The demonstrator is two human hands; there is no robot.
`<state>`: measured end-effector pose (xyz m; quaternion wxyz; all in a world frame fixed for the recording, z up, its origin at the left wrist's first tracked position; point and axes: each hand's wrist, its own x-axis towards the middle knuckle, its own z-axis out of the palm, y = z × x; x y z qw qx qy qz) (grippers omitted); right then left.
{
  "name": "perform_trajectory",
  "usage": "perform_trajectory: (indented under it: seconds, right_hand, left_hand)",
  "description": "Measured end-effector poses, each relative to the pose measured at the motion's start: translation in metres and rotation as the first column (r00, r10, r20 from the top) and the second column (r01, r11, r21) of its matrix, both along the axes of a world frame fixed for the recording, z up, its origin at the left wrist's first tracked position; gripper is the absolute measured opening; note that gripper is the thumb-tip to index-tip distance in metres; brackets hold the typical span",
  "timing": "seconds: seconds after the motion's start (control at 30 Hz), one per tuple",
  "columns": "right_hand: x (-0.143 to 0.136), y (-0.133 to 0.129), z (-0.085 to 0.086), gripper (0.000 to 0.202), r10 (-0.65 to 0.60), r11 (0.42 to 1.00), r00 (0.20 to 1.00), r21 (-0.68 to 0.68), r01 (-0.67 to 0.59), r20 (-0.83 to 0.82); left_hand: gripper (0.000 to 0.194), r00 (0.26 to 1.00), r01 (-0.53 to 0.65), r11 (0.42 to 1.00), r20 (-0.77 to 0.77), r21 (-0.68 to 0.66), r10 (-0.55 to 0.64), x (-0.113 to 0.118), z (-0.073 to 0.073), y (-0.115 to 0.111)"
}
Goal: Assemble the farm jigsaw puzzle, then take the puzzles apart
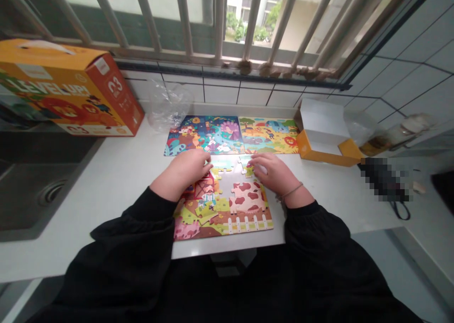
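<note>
A farm jigsaw puzzle (pixel 248 198) lies partly joined on the white counter, with a spotted cow, a red barn, a farmer and a white fence. My left hand (pixel 189 168) rests over its upper left part, fingertips apart and touching the pieces near the barn. At the upper right, my right hand (pixel 272 172) has its fingers on a puzzle piece (pixel 245 166); the fingertips partly cover it. Bare counter shows between this piece and the cow. A raised green puzzle piece (pixel 205 215) sits tilted on the lower left part.
Behind stand two joined puzzles, a dark blue one (pixel 209 135) and a yellow one (pixel 271 136). An open orange and white box (pixel 328 152) is at right. Crumpled clear plastic (pixel 168 103), a large orange box (pixel 67 89) and a sink (pixel 42 190) are at left. Barred window ahead.
</note>
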<state>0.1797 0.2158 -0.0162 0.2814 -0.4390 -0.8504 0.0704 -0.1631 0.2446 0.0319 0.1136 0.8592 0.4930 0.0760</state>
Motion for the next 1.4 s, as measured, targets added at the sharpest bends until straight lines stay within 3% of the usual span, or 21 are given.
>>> perform_trajectory:
  seconds: [0.13, 0.27, 0.37, 0.53, 0.67, 0.83, 1.0, 1.23, 1.4]
  right_hand:
    - [-0.004, 0.0, -0.006, 0.032, 0.074, 0.997, 0.995, -0.035, -0.072, 0.067]
    - [0.004, 0.001, -0.005, 0.028, 0.058, 0.997, 0.997, -0.052, -0.055, 0.059]
    - [0.007, -0.002, 0.001, 0.025, 0.032, 0.998, 0.999, -0.053, -0.03, 0.041]
    - [0.009, -0.013, 0.007, 0.008, -0.126, 0.99, 0.987, -0.057, 0.132, 0.098]
    - [0.001, -0.021, 0.011, 0.018, -0.213, 0.966, 0.953, -0.099, 0.239, 0.217]
    - [-0.018, -0.028, 0.017, 0.012, -0.3, 0.92, 0.897, -0.148, 0.362, 0.325]
    - [-0.024, -0.03, 0.021, 0.019, -0.356, 0.882, 0.902, -0.229, 0.411, 0.245]
    - [-0.029, -0.048, 0.025, 0.018, -0.49, 0.82, 0.847, -0.222, 0.528, 0.204]
    - [-0.034, -0.059, 0.023, 0.008, -0.478, 0.808, 0.859, -0.293, 0.511, 0.183]
  left_hand:
    - [0.036, 0.979, 0.079, 0.996, 0.186, 0.046, -0.086, 0.004, -0.024, 0.003]
    - [0.034, 0.963, 0.097, 0.995, 0.253, -0.025, -0.087, -0.004, -0.035, 0.006]
    - [0.035, 0.964, 0.087, 0.995, 0.257, -0.042, -0.074, -0.006, -0.035, 0.008]
    - [0.036, 0.962, 0.082, 0.995, 0.263, -0.053, -0.065, -0.004, -0.033, 0.007]
    - [0.036, 0.967, 0.078, 0.996, 0.247, -0.047, -0.064, -0.003, -0.031, 0.006]
    - [0.036, 0.974, 0.075, 0.996, 0.219, -0.041, -0.064, -0.002, -0.03, 0.007]
    - [0.037, 0.975, 0.075, 0.997, 0.211, -0.03, -0.067, -0.002, -0.032, 0.007]
    - [0.034, 0.975, 0.077, 0.996, 0.214, -0.038, -0.067, -0.001, -0.029, 0.006]
    - [0.035, 0.974, 0.082, 0.996, 0.216, -0.03, -0.074, -0.001, -0.029, 0.006]
